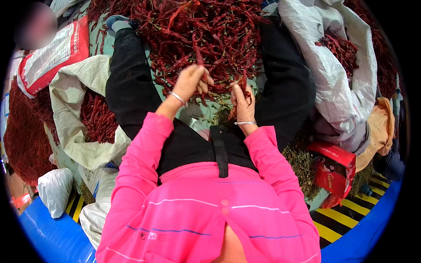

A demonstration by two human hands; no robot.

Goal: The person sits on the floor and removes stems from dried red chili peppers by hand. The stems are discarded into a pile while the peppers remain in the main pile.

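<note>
A heap of dried red chili peppers (pixel 204 29) lies spread between my outstretched legs. Over its near edge, my left hand (pixel 194 80) pinches one dried chili (pixel 199 56) that points away from me; the hand is slightly blurred. A little to the right, my right hand (pixel 242 102) is closed around a few dried chilies (pixel 244 82), some sticking up past the fingers and one curling below the thumb. Loose chili stems (pixel 215 110) are scattered on the pale floor sheet just below both hands. Each wrist wears a silver bangle.
On the left, an open woven sack (pixel 70 125) holds dried chilies (pixel 97 115). Another white woven sack (pixel 329 65) with chilies stands on the right. Behind it sit a red box (pixel 334 169) and a pile of stems (pixel 300 164). A red-and-white printed bag (pixel 54 54) lies far left.
</note>
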